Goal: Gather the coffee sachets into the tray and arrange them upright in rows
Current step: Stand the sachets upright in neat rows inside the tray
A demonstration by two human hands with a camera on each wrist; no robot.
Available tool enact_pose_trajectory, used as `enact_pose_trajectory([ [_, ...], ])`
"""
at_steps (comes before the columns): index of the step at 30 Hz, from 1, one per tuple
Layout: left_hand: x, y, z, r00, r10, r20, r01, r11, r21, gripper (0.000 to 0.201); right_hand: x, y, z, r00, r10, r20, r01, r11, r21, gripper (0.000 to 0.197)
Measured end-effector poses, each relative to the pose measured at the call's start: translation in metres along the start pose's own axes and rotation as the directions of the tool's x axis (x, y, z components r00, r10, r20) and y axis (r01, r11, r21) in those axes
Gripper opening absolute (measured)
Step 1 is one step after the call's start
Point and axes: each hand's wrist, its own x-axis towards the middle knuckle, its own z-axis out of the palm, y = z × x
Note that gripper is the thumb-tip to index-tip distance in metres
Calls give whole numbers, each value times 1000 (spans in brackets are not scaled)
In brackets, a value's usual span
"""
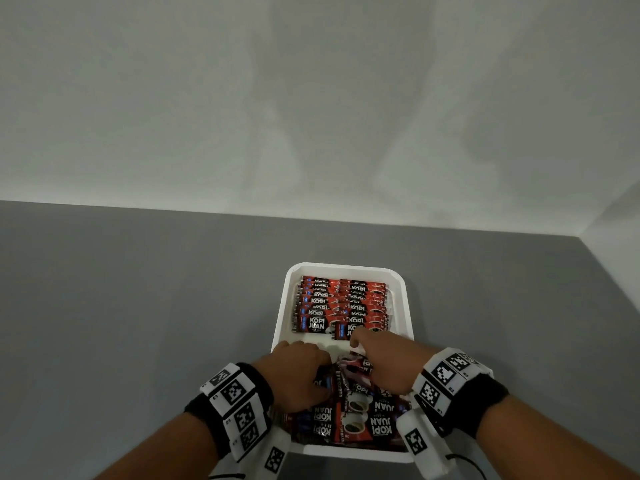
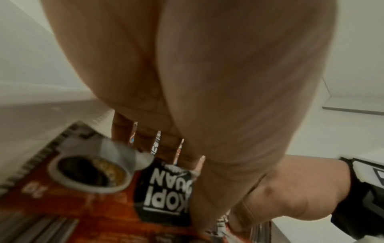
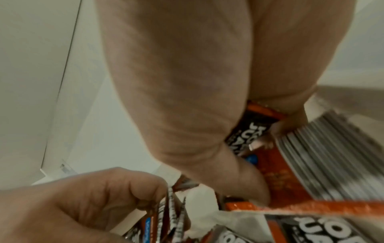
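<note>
Red sachets (image 1: 343, 303) (upright rows) fill white tray (image 1: 405, 306)

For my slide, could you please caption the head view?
Both hands, left hand and right hand, sort loose sachets in a white tray behind two upright rows.

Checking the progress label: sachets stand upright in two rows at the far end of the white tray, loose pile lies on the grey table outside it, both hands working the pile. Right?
One point is wrong: the loose pile lies inside the white tray, at its near end, as the head view shows. The upright rows at the far end stand as stated, and the left hand and right hand are both at the pile.
</note>
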Motion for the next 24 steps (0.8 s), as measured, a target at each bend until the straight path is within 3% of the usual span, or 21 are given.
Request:
enact_pose_trajectory([
  [3,-2,0,-1,1000,21,-18,-22,999,-47,27,-2,2,-5,999,11,-40,-10,999,41,18],
  [10,-9,-3,-8,1000,24,-13,-26,979,-203,29,-7,0,-5,998,40,-50,-28,977,212,14],
  [13,-8,-5,-12,993,22,-120,-60,944,-325,10,-10,-2,-8,998,29,-62,-7,944,330,18],
  [15,-7,-8,-16,978,-44,-204,-55,890,-452,7,-14,-5,-12,998,19,-66,12,898,441,20],
  [17,-8,-9,-18,963,-126,-239,-72,733,-677,6,-18,-7,-17,995,4,-99,53,828,559,29],
  [19,-7,-6,-21,939,-238,-248,-94,516,-851,18,-21,-10,-19,987,9,-158,100,741,664,38],
  [21,-5,2,-24,915,-332,-228,-125,303,-945,25,-22,-13,-22,973,27,-228,150,678,720,43],
  [24,-3,22,-32,913,-372,-170,-167,43,-985,8,-19,-25,-24,942,58,-331,251,536,806,56],
])
